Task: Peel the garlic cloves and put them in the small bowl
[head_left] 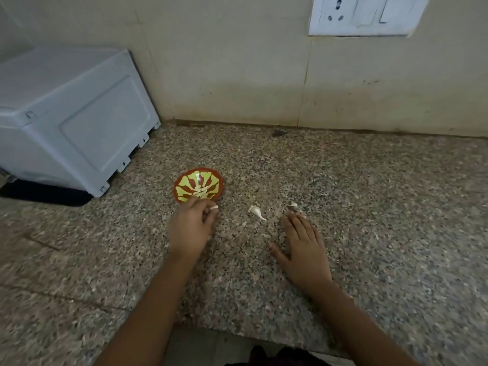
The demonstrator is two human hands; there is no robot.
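A: Left hand (191,228)?
B: Fingers curled, pinching a white garlic piece (213,207) at the tips (clove or skin, cannot tell). The hand sits at the near rim of the small bowl (184,186).
A: Bowl contents?
B: Red bowl, yellow-green pattern. Pale peeled cloves (201,193) lie in its bottom.
A: Right hand (303,247)?
B: Flat on the granite worktop (369,207), fingers straight, thumb spread, holding nothing. Its fingertips are just beside a garlic scrap (291,206).
A: Loose stock?
B: One garlic clove (256,212) with a tail of skin, on the worktop between the two hands, touching neither.
A: Surroundings?
B: White appliance (74,114) at back left against the tiled wall (237,75); socket plate (364,14) upper right.
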